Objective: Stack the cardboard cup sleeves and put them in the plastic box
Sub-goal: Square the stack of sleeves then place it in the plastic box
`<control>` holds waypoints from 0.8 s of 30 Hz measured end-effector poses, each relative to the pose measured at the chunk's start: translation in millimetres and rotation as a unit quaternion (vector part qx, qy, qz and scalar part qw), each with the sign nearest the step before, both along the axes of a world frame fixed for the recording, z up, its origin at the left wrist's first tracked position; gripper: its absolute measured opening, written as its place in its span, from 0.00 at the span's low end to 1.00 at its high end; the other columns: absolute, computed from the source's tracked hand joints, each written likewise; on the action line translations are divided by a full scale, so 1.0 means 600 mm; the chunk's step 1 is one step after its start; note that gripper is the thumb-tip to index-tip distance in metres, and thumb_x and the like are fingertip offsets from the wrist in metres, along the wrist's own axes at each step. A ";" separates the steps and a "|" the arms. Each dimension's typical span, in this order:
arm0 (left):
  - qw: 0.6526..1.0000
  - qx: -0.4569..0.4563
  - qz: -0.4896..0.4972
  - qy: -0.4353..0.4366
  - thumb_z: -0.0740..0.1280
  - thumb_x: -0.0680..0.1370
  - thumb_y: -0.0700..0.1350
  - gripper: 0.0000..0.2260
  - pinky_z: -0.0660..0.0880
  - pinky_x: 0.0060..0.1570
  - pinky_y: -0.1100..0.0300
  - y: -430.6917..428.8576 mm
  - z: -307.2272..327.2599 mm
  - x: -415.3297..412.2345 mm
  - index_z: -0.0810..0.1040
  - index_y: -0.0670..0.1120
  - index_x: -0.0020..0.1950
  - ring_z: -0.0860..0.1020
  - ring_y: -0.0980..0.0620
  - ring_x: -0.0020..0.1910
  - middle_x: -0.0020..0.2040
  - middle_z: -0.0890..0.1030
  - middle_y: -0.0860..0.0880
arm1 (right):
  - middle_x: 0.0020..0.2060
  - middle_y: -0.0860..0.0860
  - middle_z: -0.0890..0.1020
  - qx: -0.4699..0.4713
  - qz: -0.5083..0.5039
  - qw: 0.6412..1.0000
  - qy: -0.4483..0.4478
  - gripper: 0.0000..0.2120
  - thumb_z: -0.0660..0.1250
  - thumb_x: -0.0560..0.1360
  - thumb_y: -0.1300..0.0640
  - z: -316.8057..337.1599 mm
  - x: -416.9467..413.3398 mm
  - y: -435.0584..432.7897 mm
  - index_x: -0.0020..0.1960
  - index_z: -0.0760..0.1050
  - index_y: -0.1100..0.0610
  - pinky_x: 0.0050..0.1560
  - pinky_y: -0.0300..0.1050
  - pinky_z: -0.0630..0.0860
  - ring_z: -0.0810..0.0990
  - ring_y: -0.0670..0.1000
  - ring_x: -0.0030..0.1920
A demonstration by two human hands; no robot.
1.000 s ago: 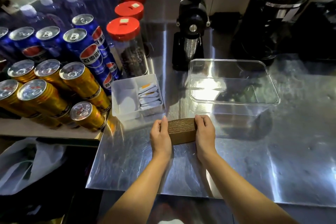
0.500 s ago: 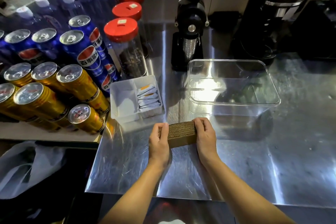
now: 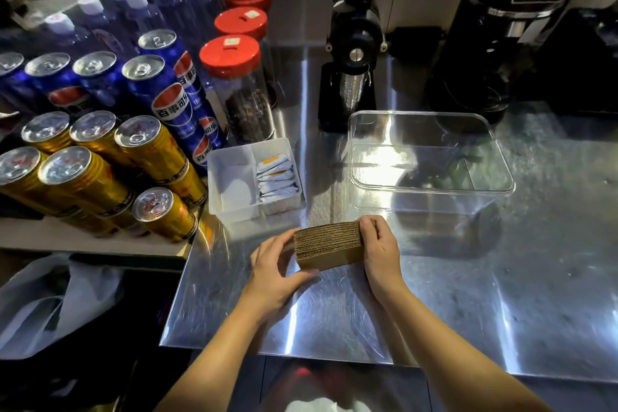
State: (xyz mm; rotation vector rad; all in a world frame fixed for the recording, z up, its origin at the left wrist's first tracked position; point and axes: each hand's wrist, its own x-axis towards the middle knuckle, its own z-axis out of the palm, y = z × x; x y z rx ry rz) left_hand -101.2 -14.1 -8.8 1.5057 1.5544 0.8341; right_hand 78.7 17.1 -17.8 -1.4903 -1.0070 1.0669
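A thick stack of brown cardboard cup sleeves (image 3: pixel 329 244) rests on the steel counter, just in front of me. My right hand (image 3: pixel 381 249) grips its right end, fingers curled over the top. My left hand (image 3: pixel 276 269) cups the left end, thumb under the front lower corner, fingers behind the stack. The clear plastic box (image 3: pixel 431 192) stands empty a short way beyond and to the right of the stack.
A white divided tray (image 3: pixel 230 177) with sachets sits just beyond the stack on the left. Gold and blue cans (image 3: pixel 147 144), bottles and red-lidded jars (image 3: pixel 234 77) crowd the left side. A black grinder (image 3: pixel 351 60) and a black machine (image 3: pixel 501 43) stand behind the box.
My left hand has slid from the top of the stack's left end down to its side, thumb now under the front corner. The stack looks slightly tilted up toward me.
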 end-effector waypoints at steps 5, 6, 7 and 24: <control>0.999 -0.011 0.029 0.008 0.75 0.68 0.45 0.20 0.66 0.59 0.57 0.005 0.002 0.007 0.77 0.48 0.58 0.67 0.46 0.62 0.51 0.77 0.50 | 0.33 0.45 0.74 -0.007 0.041 0.999 -0.005 0.11 0.58 0.78 0.51 0.009 0.010 0.000 0.39 0.73 0.52 0.33 0.27 0.67 0.70 0.37 0.31; 0.999 -0.008 0.028 0.013 0.74 0.68 0.45 0.19 0.67 0.60 0.55 0.005 0.001 0.006 0.77 0.48 0.58 0.68 0.45 0.62 0.51 0.77 0.49 | 0.34 0.44 0.74 -0.007 0.059 0.998 -0.002 0.10 0.59 0.77 0.49 0.012 0.014 -0.002 0.39 0.73 0.50 0.34 0.26 0.67 0.71 0.36 0.32; 1.000 -0.006 0.027 0.014 0.74 0.68 0.45 0.19 0.67 0.60 0.53 0.004 0.000 0.006 0.77 0.48 0.58 0.68 0.45 0.61 0.51 0.77 0.49 | 0.36 0.43 0.76 -0.008 0.082 0.997 0.005 0.08 0.61 0.76 0.47 0.014 0.020 -0.005 0.41 0.74 0.48 0.36 0.25 0.68 0.73 0.37 0.35; 0.999 -0.033 0.018 -0.030 0.75 0.68 0.46 0.20 0.71 0.61 0.42 0.011 -0.013 0.000 0.77 0.49 0.59 0.74 0.43 0.60 0.55 0.81 0.45 | 0.46 0.52 0.83 -0.024 0.185 0.982 0.022 0.24 0.66 0.67 0.76 0.026 0.084 -0.019 0.51 0.76 0.50 0.43 0.42 0.81 0.82 0.47 0.42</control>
